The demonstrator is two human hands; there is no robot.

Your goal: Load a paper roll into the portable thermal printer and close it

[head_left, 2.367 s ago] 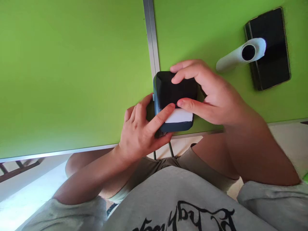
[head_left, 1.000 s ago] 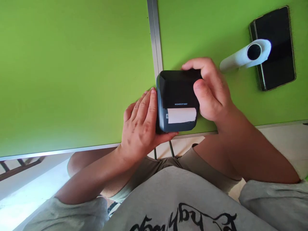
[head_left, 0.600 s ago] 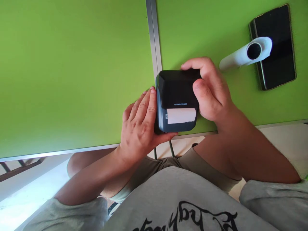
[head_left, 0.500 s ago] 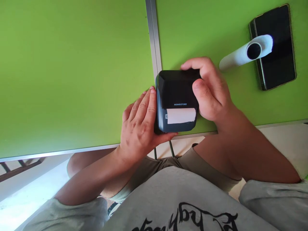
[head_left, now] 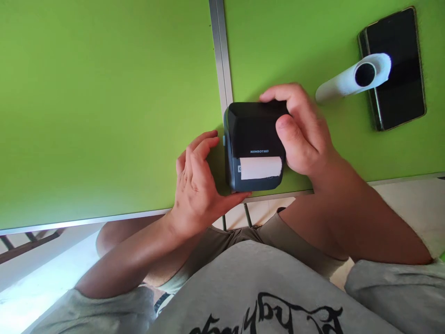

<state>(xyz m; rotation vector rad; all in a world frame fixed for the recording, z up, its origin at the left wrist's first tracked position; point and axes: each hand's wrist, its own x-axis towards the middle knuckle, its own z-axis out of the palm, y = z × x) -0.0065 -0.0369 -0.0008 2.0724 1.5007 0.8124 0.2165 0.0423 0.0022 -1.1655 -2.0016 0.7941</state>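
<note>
A small black and dark-grey label printer (head_left: 257,127) with NIIMBOT lettering stands at the table's front edge. From its front slot a strip of white label paper (head_left: 260,168) sticks out. My right hand (head_left: 304,132) grips the printer's right side, thumb on the top and a finger along the back edge. To the left, my left hand (head_left: 198,181) is open, its fingers apart from the printer's side; the thumb reaches along the printer's front bottom edge. A light-blue tab shows on the printer's left side.
A white cylinder with a dark round end (head_left: 333,88) stands on the green table (head_left: 104,102) to the right. Behind it lies a black phone-like device (head_left: 398,102). A metal strip (head_left: 219,51) runs across the tabletop, up to the printer.
My left hand's fingers have come off the printer's left side and curled a little, uncovering the light-blue tab. The right hand keeps its grip.
</note>
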